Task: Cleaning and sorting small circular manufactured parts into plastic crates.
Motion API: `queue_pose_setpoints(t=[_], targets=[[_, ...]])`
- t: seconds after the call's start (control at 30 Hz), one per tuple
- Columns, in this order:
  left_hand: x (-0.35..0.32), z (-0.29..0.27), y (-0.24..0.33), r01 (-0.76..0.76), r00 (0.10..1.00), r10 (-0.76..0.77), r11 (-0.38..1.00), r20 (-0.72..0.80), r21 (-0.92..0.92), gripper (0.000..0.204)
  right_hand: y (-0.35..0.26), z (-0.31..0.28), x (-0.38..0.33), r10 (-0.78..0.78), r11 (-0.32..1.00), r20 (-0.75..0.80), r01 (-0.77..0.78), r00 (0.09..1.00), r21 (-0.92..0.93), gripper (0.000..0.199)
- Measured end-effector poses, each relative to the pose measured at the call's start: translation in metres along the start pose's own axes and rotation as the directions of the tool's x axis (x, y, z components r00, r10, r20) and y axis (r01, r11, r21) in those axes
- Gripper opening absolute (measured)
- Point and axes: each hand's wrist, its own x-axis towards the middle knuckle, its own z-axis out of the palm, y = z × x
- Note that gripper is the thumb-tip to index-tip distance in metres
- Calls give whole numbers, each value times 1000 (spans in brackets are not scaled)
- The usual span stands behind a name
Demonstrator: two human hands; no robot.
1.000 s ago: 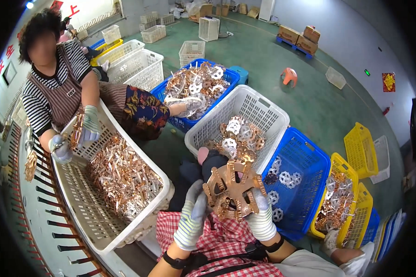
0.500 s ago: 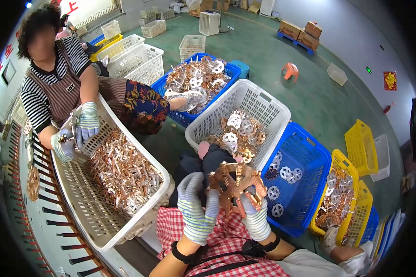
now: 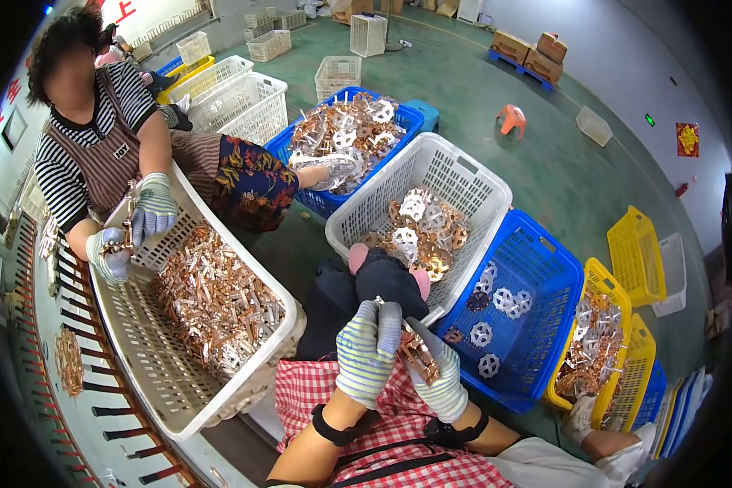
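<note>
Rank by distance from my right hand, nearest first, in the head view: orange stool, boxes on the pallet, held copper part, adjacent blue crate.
1. Copper part: in your right hand.
2. Blue crate: to the hand's right.
3. Orange stool: well ahead, slightly right.
4. Boxes: farthest, on the blue pallet.

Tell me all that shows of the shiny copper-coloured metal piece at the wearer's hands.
The shiny copper-coloured metal piece is tilted nearly edge-on, in front of the red-and-white checked cloth garment. Several narrow, bar-like parts show; its full outline is hidden. The striped-gloved right hand holds its right side; the likewise gloved left hand is close at its left, exact contact unclear.
</note>
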Motion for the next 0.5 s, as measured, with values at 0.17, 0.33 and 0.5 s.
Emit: queue_pose_setpoints(t=[0.17, 0.33, 0.5], targets=[[-15, -4, 11, -463, 866, 388, 861, 315, 211, 8, 14, -14, 16, 653, 511, -35, -405, 757, 758, 41], [-11, -6, -23, 197, 980, -179, 931, 88, -306, 12, 12, -38, 8, 531, 778, -62, -458, 845, 430, 30], [10, -3, -12, 80, 997, -80, 997, -11, 8, 24, 7, -19, -15, 235, 971, 39, -236, 971, 41, 33]])
